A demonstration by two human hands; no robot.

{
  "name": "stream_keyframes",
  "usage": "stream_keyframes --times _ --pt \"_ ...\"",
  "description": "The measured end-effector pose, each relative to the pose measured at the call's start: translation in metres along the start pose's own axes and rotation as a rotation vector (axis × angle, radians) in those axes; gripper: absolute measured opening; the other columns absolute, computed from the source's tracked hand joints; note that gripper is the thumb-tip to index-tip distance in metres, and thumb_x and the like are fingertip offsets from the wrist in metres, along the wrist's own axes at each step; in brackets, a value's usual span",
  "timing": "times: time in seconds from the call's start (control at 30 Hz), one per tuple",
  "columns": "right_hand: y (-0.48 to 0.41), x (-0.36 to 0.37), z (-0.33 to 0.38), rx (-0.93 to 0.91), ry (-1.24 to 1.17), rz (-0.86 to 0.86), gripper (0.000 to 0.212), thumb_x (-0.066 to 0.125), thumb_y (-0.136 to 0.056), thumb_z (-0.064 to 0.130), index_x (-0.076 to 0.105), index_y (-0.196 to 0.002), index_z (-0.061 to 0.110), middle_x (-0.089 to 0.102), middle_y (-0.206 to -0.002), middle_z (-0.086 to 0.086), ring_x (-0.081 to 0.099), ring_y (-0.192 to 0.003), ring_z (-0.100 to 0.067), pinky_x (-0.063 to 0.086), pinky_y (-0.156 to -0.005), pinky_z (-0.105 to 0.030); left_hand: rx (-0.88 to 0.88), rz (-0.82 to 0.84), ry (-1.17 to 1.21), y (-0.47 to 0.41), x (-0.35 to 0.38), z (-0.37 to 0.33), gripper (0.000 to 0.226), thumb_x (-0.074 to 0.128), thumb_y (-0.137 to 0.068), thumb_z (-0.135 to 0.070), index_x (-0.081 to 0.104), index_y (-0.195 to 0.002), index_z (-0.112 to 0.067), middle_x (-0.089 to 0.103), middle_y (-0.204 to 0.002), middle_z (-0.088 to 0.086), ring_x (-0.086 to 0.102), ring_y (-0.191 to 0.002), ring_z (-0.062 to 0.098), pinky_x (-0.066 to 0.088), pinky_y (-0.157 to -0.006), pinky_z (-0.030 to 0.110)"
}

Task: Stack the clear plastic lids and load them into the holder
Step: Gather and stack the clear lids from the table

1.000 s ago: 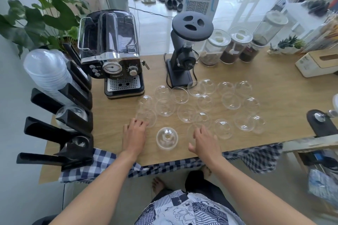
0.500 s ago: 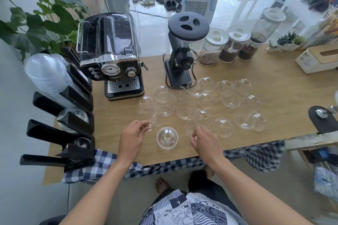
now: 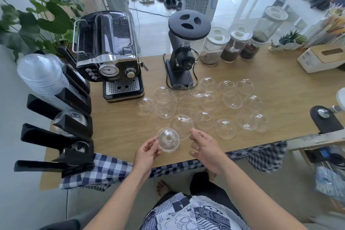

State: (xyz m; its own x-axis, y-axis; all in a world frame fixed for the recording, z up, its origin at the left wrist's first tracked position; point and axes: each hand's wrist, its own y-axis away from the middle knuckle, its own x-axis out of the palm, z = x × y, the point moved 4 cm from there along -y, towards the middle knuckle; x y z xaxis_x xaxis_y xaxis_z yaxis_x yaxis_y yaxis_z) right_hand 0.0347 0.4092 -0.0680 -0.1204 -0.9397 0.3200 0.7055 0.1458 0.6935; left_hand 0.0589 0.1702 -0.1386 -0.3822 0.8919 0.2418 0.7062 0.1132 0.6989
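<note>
The left hand (image 3: 147, 152) holds one clear dome lid (image 3: 169, 142) by its edge, just above the near side of the wooden counter (image 3: 119, 132). The right hand (image 3: 204, 147) is half open beside it and holds nothing. Many more dome lids (image 3: 232, 100) lie spread on the counter. The black lid holder (image 3: 61, 115) stands at the left, with a stack of lids (image 3: 43, 78) in its far slot.

Clear lids on light wood counter, black gear around.
Lids (image 3: 232, 100) clear, see-through; counter (image 3: 280, 84) pale wood grain; holder (image 3: 74, 129) black; espresso machine (image 3: 108, 56) black and chrome; grinder (image 3: 183, 50) matte black; cloth (image 3: 104, 172) blue-white check; tissue box (image 3: 321, 58) white with wood top.
</note>
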Motion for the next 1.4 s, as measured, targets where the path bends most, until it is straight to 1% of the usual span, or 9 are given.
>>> stream_keyframes --times 0.27,0.4,0.67,0.77,0.87,1.0,1.1,1.23,1.4 --pt "-0.035 0.004 -0.04 0.162 0.15 0.039 0.03 0.063 -0.112 0.034 0.072 -0.125 0.009 0.068 -0.113 -0.004 0.055 -0.072 -0.011 0.056 -0.077 -0.032 0.025 -0.093 -0.141 -0.016 0.004 0.006 0.027 0.069 -0.108 -0.011 0.072 -0.134 -0.02 0.077 -0.132 0.005 0.076 -0.118 0.025 0.065 -0.099 0.039" --pt "-0.051 0.005 -0.039 0.125 0.343 -0.011 0.031 0.061 -0.112 0.036 0.07 -0.126 0.01 0.072 -0.131 -0.012 0.058 -0.071 -0.01 0.058 -0.081 -0.035 -0.007 -0.108 -0.154 -0.023 0.008 0.005 0.02 0.066 -0.11 -0.01 0.076 -0.126 -0.017 0.079 -0.127 0.008 0.078 -0.112 0.023 0.066 -0.098 0.039" --pt "-0.072 -0.01 -0.01 0.006 0.755 -0.07 0.026 0.061 -0.113 0.038 0.063 -0.122 0.014 0.074 -0.116 -0.005 0.064 -0.08 -0.008 0.054 -0.059 -0.013 -0.001 -0.121 -0.302 -0.034 0.019 -0.008 0.021 0.064 -0.111 -0.01 0.075 -0.125 -0.021 0.08 -0.123 0.003 0.078 -0.113 0.023 0.066 -0.101 0.043" --pt "-0.079 -0.02 0.004 -0.176 0.957 -0.111 0.017 0.067 -0.11 0.035 0.064 -0.103 0.019 0.07 -0.095 0.002 0.059 -0.077 -0.002 0.05 -0.069 -0.022 0.145 -0.223 -0.568 -0.036 0.02 -0.026 0.017 0.061 -0.113 -0.022 0.076 -0.119 -0.028 0.078 -0.112 -0.005 0.077 -0.105 0.023 0.069 -0.093 0.046" --pt "-0.084 -0.027 0.03 -0.407 1.127 -0.155 0.016 0.071 -0.105 0.026 0.058 -0.097 0.029 0.062 -0.079 0.01 0.059 -0.068 -0.002 0.042 -0.061 -0.02 0.455 -0.264 -0.868 -0.039 0.026 -0.051 0.017 0.062 -0.112 -0.026 0.076 -0.12 -0.031 0.07 -0.11 -0.012 0.071 -0.096 0.008 0.065 -0.085 0.035" --pt "-0.098 -0.031 0.058 -0.49 1.574 -0.108 0.034 0.065 -0.102 0.025 0.059 -0.135 0.029 0.058 -0.115 0.007 0.063 -0.088 -0.017 0.04 -0.063 -0.035 0.71 -0.191 -1.267 -0.058 0.044 -0.074 0.034 0.07 -0.106 -0.014 0.074 -0.137 -0.026 0.057 -0.107 -0.009 0.061 -0.079 0.009 0.063 -0.065 0.033" --pt "-0.114 -0.034 0.065 -0.473 1.735 -0.077 0.039 0.063 -0.103 0.025 0.06 -0.141 0.028 0.059 -0.127 0.001 0.067 -0.106 -0.029 0.048 -0.069 -0.041 0.737 -0.163 -1.478 -0.077 0.058 -0.083 0.04 0.076 -0.101 -0.016 0.075 -0.139 -0.027 0.056 -0.103 -0.005 0.06 -0.082 0.015 0.064 -0.065 0.034" --pt "-0.128 -0.034 0.07 -0.512 1.71 -0.067 0.026 0.059 -0.104 0.024 0.07 -0.128 0.027 0.063 -0.12 -0.001 0.069 -0.102 -0.032 0.057 -0.078 -0.044 0.821 -0.143 -1.541 -0.09 0.075 -0.091 0.028 0.084 -0.095 -0.022 0.083 -0.123 -0.026 0.052 -0.098 -0.008 0.056 -0.093 0.018 0.061 -0.079 0.038" --pt "-0.116 -0.027 0.083 -0.683 1.6 -0.054 0.014 0.062 -0.11 0.033 0.073 -0.116 0.028 0.064 -0.105 0.006 0.071 -0.089 -0.023 0.058 -0.065 -0.043 0.904 -0.129 -1.435 -0.083 0.081 -0.1 0.014 0.085 -0.095 -0.03 0.086 -0.107 -0.022 0.055 -0.095 -0.011 0.056 -0.088 0.013 0.056 -0.072 0.032"
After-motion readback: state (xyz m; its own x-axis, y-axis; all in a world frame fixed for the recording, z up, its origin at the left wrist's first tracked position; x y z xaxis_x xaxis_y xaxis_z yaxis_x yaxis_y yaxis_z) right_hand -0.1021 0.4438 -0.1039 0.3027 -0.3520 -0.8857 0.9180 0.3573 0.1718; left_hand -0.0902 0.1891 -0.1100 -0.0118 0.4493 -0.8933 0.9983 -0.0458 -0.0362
